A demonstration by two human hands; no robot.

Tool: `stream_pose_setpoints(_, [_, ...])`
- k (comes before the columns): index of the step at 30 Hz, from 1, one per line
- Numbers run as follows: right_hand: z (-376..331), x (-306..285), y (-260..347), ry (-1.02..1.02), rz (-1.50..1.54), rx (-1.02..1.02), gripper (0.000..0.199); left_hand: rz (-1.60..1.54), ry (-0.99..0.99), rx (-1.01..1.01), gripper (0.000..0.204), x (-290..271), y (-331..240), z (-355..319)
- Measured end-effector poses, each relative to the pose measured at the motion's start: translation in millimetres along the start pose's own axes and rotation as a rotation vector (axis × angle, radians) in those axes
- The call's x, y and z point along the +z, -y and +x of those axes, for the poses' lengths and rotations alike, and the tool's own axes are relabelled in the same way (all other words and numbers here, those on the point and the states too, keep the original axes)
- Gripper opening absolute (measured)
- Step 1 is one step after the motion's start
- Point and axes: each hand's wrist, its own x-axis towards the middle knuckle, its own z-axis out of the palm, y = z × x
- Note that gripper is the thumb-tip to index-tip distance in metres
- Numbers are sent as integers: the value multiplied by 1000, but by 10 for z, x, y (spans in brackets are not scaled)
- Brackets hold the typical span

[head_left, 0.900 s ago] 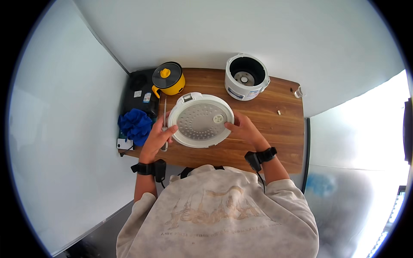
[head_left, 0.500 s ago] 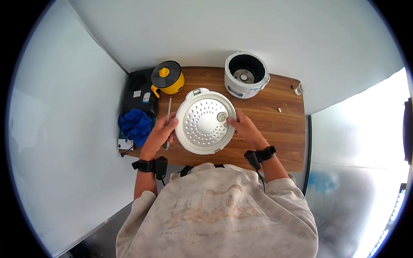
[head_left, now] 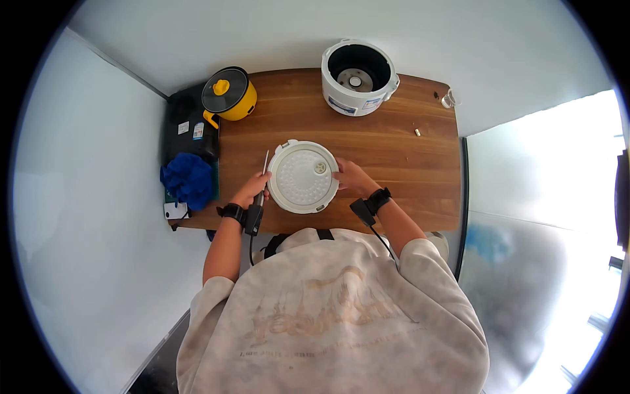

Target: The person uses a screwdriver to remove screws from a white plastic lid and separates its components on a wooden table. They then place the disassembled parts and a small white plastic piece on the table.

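Two bare hands hold a round white rice cooker lid [head_left: 304, 178] between them, just beyond a person in a printed beige top [head_left: 341, 308] with a black strapped device on each wrist. The left hand [head_left: 251, 188] pinches the lid's left rim and also grasps a slim metal tool [head_left: 266, 163], its shaft pointing away from the person beside the rim; its exact kind I cannot tell. The right hand [head_left: 354, 176] pinches the opposite rim, thumb near the round vent [head_left: 320, 168]. The lid is over the near middle of the wooden table [head_left: 380, 157], dimpled inner face up; whether it touches the wood I cannot tell. Being round, it shows no long axis, but its two rim notches line up from far left to near right, the vent lying toward the far right. At left are a small white box [head_left: 176, 210], a bunched blue cloth [head_left: 188, 180] and a black case [head_left: 174, 138]. Farther off, a tiny pale piece [head_left: 417, 132] lies at right, short of a clear glass [head_left: 449, 100]. A yellow electric pot [head_left: 243, 105] stands far left, handle toward the near left, and the open white rice cooker body [head_left: 359, 105] stands farthest, upright.
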Motion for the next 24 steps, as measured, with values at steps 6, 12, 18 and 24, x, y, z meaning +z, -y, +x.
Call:
stream_pose_setpoints(6, [102,61,-77,-66,-173,-13,55,-72,-63,-51,35,-19,287,193])
stream_pose_setpoints(12, [160,67,-237,-79,-340,-85,68,-137,-115,-19,38,95,310,216])
stream_pose_setpoints(18, [-210,316,185,-255,-862,-525,49,-204,-85,46,45,110,271,248])
stream_pose_setpoints(24, [-320,521,154,174,-1051,-595,35,-239,-75,57,48,148,256,341])
